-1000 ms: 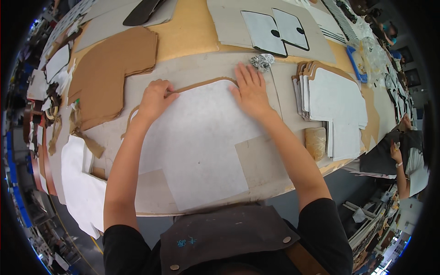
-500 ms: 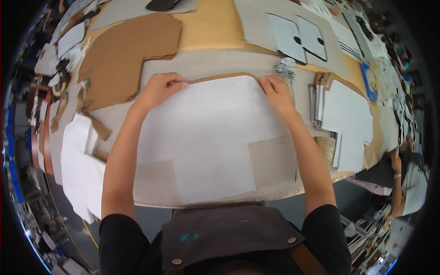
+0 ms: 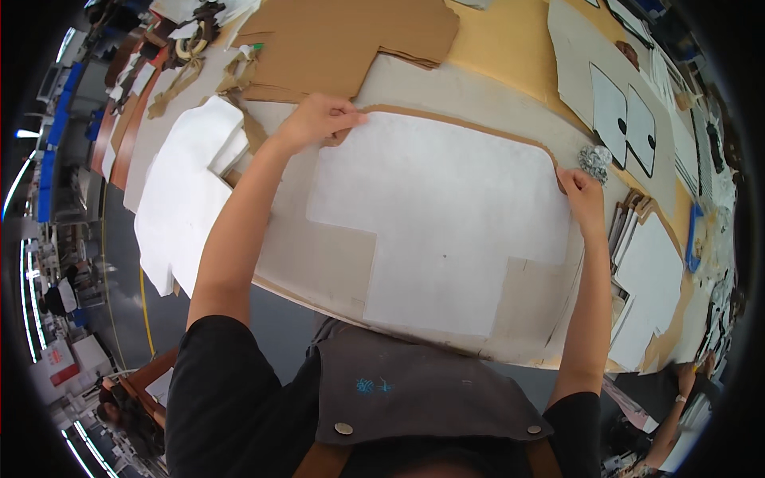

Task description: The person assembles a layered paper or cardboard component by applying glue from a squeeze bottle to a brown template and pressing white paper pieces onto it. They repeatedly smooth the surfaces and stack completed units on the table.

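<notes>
In front of me a white T-shaped sheet (image 3: 434,207) lies on the grey-covered worktable, its narrower part toward my body. Along its far edge and round the right corner shows a thin rim of brown leather-like material (image 3: 458,121). My left hand (image 3: 323,121) is closed at the far left corner, thumb and fingers pinching the brown edge. At the far right corner my right hand (image 3: 583,195) is closed too, its fingers curled on the same brown rim. How far the brown material reaches under the white sheet is hidden.
Brown cut pieces (image 3: 343,40) are stacked beyond my left hand. White pieces (image 3: 187,183) lie left of my left arm, overhanging the table edge. To the right are stacked white panels (image 3: 649,275), a crumpled silvery ball (image 3: 594,162), a blue tool (image 3: 695,237) and black-edged white panels (image 3: 625,123).
The view has turned, so the table appears rotated. My right hand has moved round the far right corner of the sheet, and my hands are farther apart. More brown rim shows.
</notes>
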Tool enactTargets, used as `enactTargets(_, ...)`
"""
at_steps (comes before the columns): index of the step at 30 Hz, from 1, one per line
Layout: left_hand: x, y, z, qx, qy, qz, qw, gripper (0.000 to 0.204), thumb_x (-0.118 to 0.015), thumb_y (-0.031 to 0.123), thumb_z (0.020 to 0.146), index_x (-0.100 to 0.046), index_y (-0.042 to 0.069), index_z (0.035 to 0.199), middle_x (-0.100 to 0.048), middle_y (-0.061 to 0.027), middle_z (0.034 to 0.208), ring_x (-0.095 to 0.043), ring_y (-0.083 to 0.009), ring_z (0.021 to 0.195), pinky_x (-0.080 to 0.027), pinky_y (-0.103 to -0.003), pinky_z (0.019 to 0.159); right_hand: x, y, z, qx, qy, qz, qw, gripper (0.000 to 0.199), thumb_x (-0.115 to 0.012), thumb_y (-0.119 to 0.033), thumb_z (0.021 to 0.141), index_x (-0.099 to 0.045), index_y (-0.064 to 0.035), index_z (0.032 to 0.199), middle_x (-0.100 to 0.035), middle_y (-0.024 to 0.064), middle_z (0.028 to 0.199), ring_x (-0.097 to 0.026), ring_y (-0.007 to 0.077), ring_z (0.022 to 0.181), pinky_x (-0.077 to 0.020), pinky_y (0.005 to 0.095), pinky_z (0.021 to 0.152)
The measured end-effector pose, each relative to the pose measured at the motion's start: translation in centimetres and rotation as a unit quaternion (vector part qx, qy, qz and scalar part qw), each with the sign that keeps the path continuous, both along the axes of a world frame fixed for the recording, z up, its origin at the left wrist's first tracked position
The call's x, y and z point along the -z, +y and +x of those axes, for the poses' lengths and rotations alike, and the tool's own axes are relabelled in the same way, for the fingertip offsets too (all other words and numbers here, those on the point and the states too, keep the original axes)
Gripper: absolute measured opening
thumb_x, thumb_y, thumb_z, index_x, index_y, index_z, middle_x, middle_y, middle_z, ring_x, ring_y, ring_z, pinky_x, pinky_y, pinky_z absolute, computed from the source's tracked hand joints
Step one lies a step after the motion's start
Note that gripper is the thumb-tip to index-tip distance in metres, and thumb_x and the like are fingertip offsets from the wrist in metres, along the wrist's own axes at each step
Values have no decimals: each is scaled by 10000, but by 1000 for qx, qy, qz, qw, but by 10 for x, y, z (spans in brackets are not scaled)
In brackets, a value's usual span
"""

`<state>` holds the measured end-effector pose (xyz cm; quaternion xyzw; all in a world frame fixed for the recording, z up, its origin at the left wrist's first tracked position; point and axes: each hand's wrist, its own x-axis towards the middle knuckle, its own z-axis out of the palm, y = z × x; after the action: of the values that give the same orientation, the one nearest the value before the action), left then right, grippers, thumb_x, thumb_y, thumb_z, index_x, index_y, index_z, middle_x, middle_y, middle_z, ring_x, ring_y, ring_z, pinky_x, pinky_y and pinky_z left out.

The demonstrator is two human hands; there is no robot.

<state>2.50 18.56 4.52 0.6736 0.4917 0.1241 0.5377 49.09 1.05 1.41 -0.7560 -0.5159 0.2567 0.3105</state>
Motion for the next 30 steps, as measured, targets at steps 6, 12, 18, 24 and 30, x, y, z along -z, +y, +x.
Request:
enactTargets(6,13,-12,9,-32,26,71,997,252,-721,238,949,-687,12,841,-477,48,556,-371,-35,479,-261,-247,447,0,-1,7,3,27,-5,1000,314,-720,-297,925,-733,15,892,-672,2,725,-513,71,647,-420,252,601)
enactTargets(12,4,-13,8,-33,16,60,998,208,-726,222,944,-686,39,854,-455,77,584,-358,-26,508,-253,-244,468,-14,-17,5,32,33,-59,997,300,-716,-310,934,-745,-12,957,-687,-14,819,-555,57,764,-438,221,713)
enactTargets(18,12,-13,-1,4,77,130,989,278,-783,208,886,-586,67,749,-443,73,620,-362,-36,587,-280,-242,534,-31,-35,-4,43,53,-94,993,334,-744,-359,909,-758,-26,940,-659,-24,782,-525,72,721,-427,239,683)
enactTargets(24,10,-20,-1,-39,22,84,995,213,-788,216,882,-673,38,902,-603,47,724,-507,-44,680,-385,-224,618,-37,-50,-5,60,104,-127,985,368,-730,-410,925,-739,-42,925,-613,-49,796,-490,71,757,-400,233,727)
enactTargets(30,0,-48,-15,-93,32,26,995,311,-760,212,909,-678,4,1126,-712,-5,857,-625,-67,793,-470,-232,725,-42,-62,0,38,106,-183,977,351,-726,-388,929,-720,-43,866,-603,-47,774,-490,66,739,-397,241,699)
